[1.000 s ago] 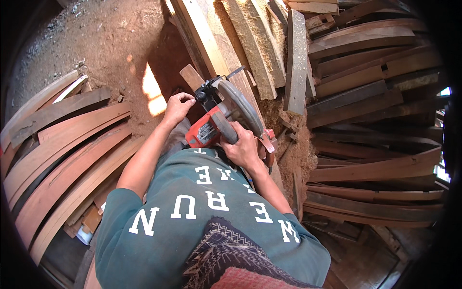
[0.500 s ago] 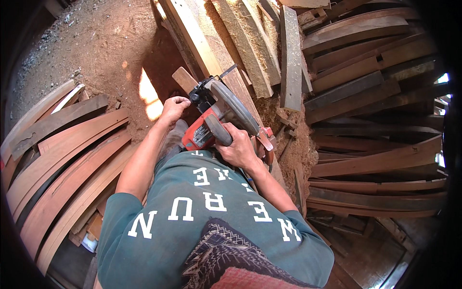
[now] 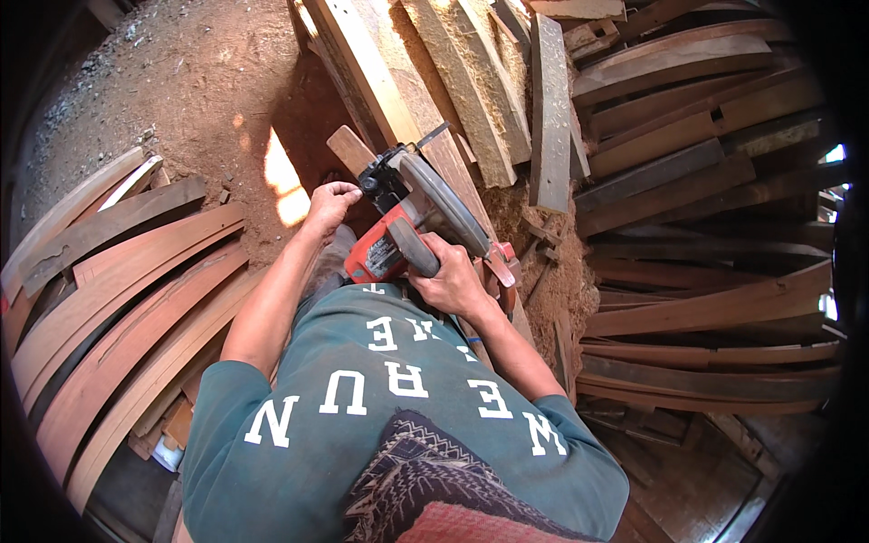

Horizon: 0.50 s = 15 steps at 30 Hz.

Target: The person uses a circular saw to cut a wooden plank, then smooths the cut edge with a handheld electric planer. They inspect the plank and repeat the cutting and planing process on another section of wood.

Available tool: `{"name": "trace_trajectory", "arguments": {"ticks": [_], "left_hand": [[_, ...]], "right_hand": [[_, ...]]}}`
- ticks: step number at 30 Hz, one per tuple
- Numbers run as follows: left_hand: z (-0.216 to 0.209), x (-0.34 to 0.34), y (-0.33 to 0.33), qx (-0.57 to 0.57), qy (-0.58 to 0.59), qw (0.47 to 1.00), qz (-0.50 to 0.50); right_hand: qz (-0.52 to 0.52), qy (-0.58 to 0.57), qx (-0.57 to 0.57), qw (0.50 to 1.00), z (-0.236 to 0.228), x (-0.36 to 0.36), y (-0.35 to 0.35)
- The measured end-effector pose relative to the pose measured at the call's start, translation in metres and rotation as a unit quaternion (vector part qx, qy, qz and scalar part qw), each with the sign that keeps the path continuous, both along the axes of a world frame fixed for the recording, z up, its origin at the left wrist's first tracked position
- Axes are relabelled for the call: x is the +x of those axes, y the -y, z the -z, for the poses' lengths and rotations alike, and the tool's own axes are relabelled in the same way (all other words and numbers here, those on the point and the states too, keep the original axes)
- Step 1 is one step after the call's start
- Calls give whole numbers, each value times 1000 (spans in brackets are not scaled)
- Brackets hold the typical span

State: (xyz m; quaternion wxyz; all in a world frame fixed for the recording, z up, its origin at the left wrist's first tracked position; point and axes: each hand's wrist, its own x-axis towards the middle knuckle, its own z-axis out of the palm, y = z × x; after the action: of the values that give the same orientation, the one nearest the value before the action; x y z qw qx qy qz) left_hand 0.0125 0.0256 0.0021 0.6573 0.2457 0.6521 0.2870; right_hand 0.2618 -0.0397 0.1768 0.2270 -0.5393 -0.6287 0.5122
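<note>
A red and black circular saw (image 3: 385,246) rests over a wooden plank (image 3: 457,167) in front of my body. My right hand (image 3: 450,279) is wrapped round its black rear handle, and the grey blade guard (image 3: 444,204) lies just beyond. At the saw's left side, my left hand (image 3: 332,204) has its thumb and fingers pinched together beside the black front part (image 3: 384,181). What those fingertips hold, if anything, is too small to make out. A short piece of wood (image 3: 350,149) juts out to the left behind the saw.
Curved planks (image 3: 136,299) are stacked on the left. More curved timbers (image 3: 697,308) fill the right side. Sawdust-covered boards (image 3: 466,90) lie beyond the saw, with a grey board (image 3: 549,118) beside them. A sunlit patch (image 3: 284,181) marks the dirt floor (image 3: 204,81).
</note>
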Motion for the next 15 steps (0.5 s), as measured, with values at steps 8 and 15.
{"name": "trace_trajectory", "arguments": {"ticks": [8, 15], "left_hand": [[-4, 1, -4, -7, 10, 1000, -12], [0, -3, -4, -1, -1, 1000, 3]], "right_hand": [[-18, 1, -17, 1000, -5, -1, -2], [-18, 3, -17, 1000, -4, 0, -1]]}}
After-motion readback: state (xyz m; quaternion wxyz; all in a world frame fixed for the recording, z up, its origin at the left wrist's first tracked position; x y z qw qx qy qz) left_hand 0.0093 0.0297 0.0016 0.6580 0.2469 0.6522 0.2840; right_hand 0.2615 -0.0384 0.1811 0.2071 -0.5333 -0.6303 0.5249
